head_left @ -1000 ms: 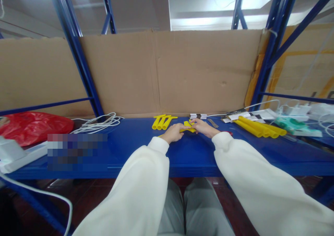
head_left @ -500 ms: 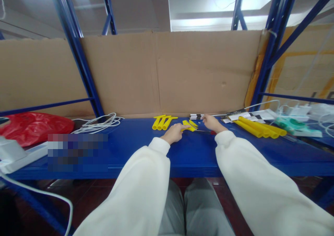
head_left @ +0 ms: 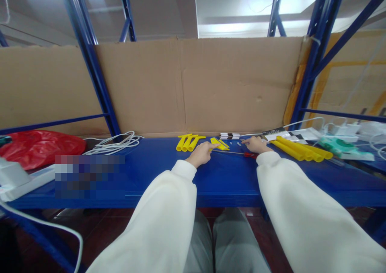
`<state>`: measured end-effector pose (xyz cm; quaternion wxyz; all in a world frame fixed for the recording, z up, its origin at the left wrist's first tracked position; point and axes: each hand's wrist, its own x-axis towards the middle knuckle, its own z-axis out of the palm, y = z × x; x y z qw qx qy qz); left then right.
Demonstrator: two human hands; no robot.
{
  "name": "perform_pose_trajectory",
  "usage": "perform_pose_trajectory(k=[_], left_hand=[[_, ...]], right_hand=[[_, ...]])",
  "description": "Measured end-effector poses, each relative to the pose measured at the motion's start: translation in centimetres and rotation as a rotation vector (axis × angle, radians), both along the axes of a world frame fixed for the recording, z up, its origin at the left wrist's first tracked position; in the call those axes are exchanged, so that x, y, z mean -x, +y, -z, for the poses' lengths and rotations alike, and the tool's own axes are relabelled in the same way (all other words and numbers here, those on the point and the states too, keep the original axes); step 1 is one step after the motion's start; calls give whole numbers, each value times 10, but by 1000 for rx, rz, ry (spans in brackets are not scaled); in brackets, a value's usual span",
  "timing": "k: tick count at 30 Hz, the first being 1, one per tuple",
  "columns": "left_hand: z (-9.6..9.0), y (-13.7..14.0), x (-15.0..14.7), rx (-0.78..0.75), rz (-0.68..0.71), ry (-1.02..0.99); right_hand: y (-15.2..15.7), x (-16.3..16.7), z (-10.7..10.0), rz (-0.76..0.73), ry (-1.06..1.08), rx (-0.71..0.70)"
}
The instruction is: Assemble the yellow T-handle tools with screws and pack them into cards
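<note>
My left hand [head_left: 200, 154] is closed in a pinch on a small yellow plastic piece [head_left: 215, 146], beside several flat yellow plastic pieces [head_left: 221, 143]. A screwdriver lies in front of them, its thin shaft pointing left toward my left hand and its red handle [head_left: 250, 155] just below my right hand. My right hand [head_left: 255, 144] rests low over the bench with its fingertips together, near tiny light-coloured parts [head_left: 239, 143]. What its fingers hold, if anything, is too small to make out. Three yellow T-shaped tubes [head_left: 189, 143] lie left of the flat pieces.
Black-and-white striped sticks [head_left: 229, 136] lie at the back of the blue bench [head_left: 169, 178]. Several yellow tubes [head_left: 297, 148] and a green-and-white packet [head_left: 339, 145] sit at right. White cable [head_left: 116, 143] and a red bag [head_left: 45, 146] are at left. Cardboard [head_left: 211, 84] stands behind.
My right hand has moved right, away from the striped sticks, uncovering more of them, the tiny parts and the screwdriver's red handle. My left hand stays almost in place.
</note>
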<state>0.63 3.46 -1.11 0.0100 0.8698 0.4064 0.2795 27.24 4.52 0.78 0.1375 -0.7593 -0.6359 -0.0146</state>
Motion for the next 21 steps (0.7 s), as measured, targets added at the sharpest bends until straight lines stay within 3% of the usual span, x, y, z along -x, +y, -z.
perform_pose_trajectory(k=[10,15,18,21], left_hand=[[-7,-6,-2,19,44,-239],[-21,-12,-6,20,83,-540],[-26,-13,-8,158,85,-815],[-28,-12,-7,401,60,-1082]], right_hand=[[11,-2,7,-70,-83,-1],[6,4,4,-65,-81,18],[4,6,2,-67,-78,20],[4,8,2,-66,-82,11]])
